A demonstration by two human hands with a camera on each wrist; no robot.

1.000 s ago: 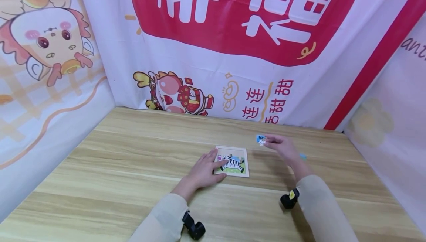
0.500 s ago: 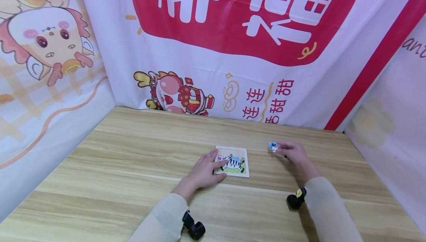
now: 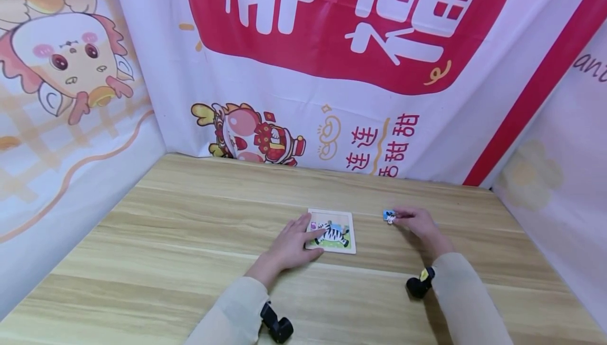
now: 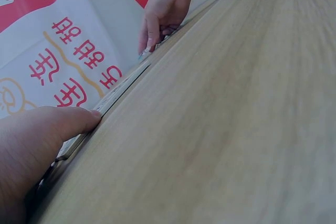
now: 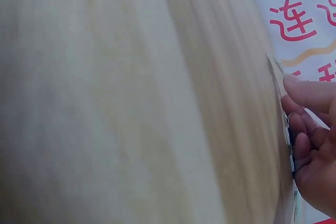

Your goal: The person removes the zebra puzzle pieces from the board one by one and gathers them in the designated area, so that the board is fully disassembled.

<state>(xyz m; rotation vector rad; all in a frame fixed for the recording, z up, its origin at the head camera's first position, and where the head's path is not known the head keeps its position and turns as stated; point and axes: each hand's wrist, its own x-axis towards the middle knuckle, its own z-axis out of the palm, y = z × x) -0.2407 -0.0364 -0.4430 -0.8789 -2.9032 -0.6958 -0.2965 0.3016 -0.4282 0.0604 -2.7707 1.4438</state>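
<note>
My left hand (image 3: 291,245) rests with fingers spread on the left side of a small square wooden puzzle board (image 3: 353,234). A zebra's striped body (image 3: 332,235) shows on the board, and its upper part is bare wood. To the right of the board, my right hand (image 3: 418,224) pinches a small blue puzzle piece (image 3: 389,216) with a black-and-white zebra part on it, low at the tabletop. In the right wrist view, thin piece edges (image 5: 292,148) show under the curled fingers of my right hand (image 5: 315,135); how many is hidden.
The wood-grain table (image 3: 189,239) carries the board and pieces. A printed white and red cloth (image 3: 303,87) hangs along its back edge, with more cloth at the left (image 3: 71,139) and right (image 3: 555,187). Black wrist cameras sit at both cuffs.
My right hand has moved right, away from the board, and come down to the table with the puzzle piece. It now covers the blue-green bit seen earlier. My left hand stays still.
</note>
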